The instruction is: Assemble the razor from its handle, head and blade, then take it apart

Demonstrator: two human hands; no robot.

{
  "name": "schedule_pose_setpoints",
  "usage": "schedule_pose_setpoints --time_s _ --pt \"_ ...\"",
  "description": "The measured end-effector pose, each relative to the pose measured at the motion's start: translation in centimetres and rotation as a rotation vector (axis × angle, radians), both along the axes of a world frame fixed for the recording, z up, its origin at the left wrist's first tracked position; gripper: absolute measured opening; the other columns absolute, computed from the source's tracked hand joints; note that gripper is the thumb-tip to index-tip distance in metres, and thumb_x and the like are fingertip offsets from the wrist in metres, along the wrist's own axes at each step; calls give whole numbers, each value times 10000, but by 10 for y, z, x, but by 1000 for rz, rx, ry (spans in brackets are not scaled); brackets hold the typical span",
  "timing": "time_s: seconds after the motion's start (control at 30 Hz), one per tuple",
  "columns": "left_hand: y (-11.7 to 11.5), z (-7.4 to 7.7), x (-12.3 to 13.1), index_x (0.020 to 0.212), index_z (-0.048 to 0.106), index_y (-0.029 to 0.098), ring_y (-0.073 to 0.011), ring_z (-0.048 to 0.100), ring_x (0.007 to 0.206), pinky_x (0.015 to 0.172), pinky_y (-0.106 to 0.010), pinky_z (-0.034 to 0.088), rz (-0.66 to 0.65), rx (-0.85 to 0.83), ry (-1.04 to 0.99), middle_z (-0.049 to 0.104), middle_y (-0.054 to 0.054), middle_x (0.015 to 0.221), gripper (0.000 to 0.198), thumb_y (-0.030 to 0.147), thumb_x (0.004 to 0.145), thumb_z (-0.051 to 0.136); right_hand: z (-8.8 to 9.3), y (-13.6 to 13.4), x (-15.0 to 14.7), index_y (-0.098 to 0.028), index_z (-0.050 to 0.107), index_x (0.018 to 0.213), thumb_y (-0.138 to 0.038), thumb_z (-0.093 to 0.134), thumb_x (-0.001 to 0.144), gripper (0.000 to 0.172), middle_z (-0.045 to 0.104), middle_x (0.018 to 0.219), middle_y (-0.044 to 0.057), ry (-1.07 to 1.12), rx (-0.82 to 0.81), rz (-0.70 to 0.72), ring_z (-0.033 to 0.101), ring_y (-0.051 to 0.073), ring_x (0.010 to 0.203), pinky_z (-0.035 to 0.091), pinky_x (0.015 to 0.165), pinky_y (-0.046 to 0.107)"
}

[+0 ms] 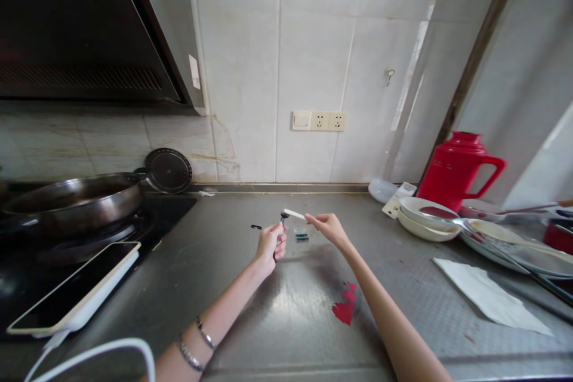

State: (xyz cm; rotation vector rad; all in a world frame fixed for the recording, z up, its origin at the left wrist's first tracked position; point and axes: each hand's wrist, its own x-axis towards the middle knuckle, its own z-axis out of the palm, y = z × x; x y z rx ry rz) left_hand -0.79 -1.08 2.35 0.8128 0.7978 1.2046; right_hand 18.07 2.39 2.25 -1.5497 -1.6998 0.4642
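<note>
My left hand is wrapped round the dark handle of a small tool with a black head, held upright over the metal counter. Between the fingertips of my right hand is a thin white stick, whose far end meets or nearly meets the black head. Just behind and between the hands, a small clear packet with dark pieces lies on the counter. A short black item rests left of my left hand. Nearer to me, a red scrap lies beside my right forearm.
At left, a large pan sits on the black stove, with a phone and white cable in front. At right stand a red thermos, stacked bowls and plates; a white paper towel lies before them. A range hood hangs upper left.
</note>
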Motion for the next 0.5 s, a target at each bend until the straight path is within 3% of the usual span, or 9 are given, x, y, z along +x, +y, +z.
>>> schedule_pose_setpoints --time_s 0.17,0.3,0.4,0.5 --pt "8 8 -12 770 493 151 1 221 281 296 -151 100 71 104 -30 398 87 476 295 406 702 624 0 -1 13 -118 722 861 -609 486 705 567 522 513 -5 139 -9 69 455 104 487 320 476 207" --pt "13 8 -17 772 496 147 3 225 282 293 -148 110 80 116 -35 400 87 478 301 406 697 631 -3 0 2 -111 637 1065 -531 509 719 558 494 520 -32 283 -27 138 424 85 438 363 444 198" --pt "14 7 -18 774 498 146 1 226 282 291 -148 113 69 130 -42 402 87 476 301 405 698 631 -4 -3 -13 -116 631 1011 -451 386 807 462 551 551 -7 250 -64 74 468 92 423 398 446 203" --pt "14 7 -18 774 499 146 0 229 284 290 -148 117 61 141 -44 401 86 475 299 405 700 628 -3 -15 -27 -144 661 830 -366 289 857 435 628 596 48 -14 -79 -27 553 119 480 409 498 212"
